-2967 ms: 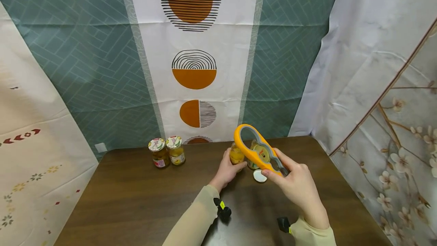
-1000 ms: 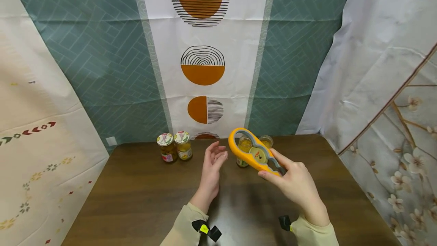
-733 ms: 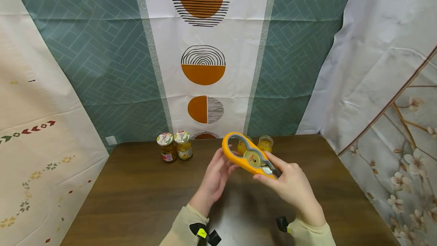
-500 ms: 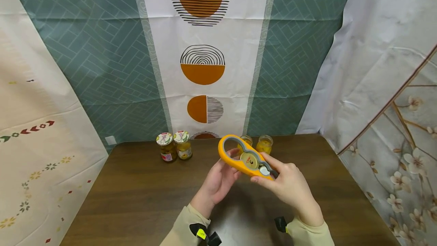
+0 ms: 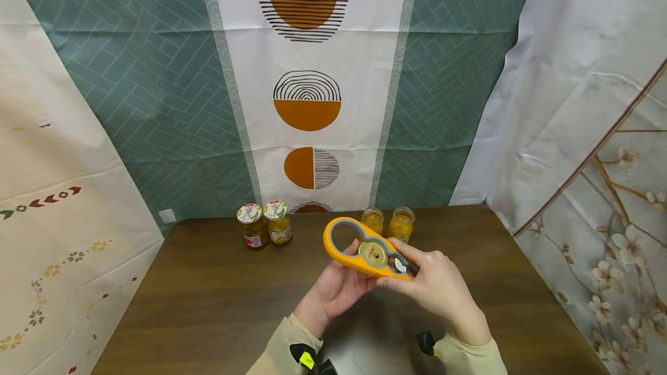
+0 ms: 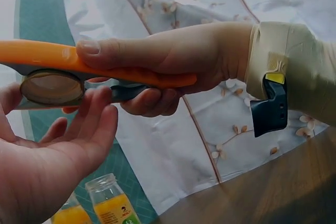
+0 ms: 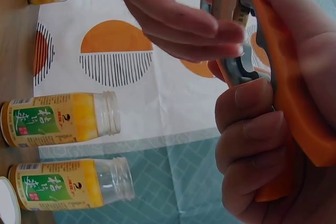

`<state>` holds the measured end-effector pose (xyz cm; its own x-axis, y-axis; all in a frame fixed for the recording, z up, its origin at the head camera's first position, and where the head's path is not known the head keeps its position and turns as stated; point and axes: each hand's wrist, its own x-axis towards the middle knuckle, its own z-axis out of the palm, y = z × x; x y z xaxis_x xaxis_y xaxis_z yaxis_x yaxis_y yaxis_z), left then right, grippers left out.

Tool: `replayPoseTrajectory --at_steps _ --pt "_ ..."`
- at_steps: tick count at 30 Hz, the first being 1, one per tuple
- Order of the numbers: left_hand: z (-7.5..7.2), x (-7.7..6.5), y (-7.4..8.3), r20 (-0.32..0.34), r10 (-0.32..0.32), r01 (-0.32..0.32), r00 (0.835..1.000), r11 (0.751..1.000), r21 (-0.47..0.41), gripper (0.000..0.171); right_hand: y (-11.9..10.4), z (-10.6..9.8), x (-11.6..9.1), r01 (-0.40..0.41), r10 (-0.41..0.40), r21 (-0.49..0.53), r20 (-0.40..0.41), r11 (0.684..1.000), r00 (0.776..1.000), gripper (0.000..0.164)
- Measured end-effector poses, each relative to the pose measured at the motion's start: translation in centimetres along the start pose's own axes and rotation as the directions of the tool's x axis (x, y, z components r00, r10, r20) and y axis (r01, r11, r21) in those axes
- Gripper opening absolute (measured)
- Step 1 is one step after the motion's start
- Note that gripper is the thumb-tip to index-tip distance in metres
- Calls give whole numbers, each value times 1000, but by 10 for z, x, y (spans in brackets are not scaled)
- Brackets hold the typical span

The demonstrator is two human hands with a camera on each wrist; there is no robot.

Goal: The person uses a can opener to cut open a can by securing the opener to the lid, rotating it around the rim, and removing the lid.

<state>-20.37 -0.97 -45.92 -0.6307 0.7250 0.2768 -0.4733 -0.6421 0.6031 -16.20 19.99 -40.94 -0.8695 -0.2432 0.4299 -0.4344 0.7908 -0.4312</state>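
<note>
My right hand (image 5: 440, 285) grips the handles of an orange and grey jar opener (image 5: 341, 258) above the table. A gold jar lid (image 5: 372, 253) sits in the opener's middle opening; the left wrist view shows the lid's pale underside. My left hand (image 5: 339, 289) is palm up below the opener, its fingers loosely bent with tips close to the lid. Behind the opener, two lidless glass jars of yellow fruit, a left jar (image 5: 372, 220) and a right jar (image 5: 402, 224), stand upright side by side. Their labels show in the right wrist view.
Two lidded jars, one darker (image 5: 253, 228) and one yellow (image 5: 278, 223), stand together at the table's back left. A white lid (image 7: 8, 203) lies by the lidless jars. Printed cloth (image 5: 307, 172) hangs right behind the brown table (image 5: 219, 300).
My left hand has let go of a yellow fruit jar and moved under the opener. My right hand has brought the opener and the gold lid left and lower, uncovering the two jars.
</note>
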Motion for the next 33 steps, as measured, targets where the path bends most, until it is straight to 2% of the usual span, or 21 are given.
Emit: replayPoseTrajectory --at_steps 7,21,33 --pt "0 -2 0 24 -14 16 1000 999 -48 52 2 0 -1 22 -22 -3 3 1000 1000 75" --pt "-2 -3 -3 60 -2 7 998 996 -89 50 1 -1 -1 7 -7 -13 24 1000 1000 78" --pt "1 -3 -1 8 -10 11 1000 998 -64 47 0 -1 -1 0 0 -14 -7 1000 1000 76"
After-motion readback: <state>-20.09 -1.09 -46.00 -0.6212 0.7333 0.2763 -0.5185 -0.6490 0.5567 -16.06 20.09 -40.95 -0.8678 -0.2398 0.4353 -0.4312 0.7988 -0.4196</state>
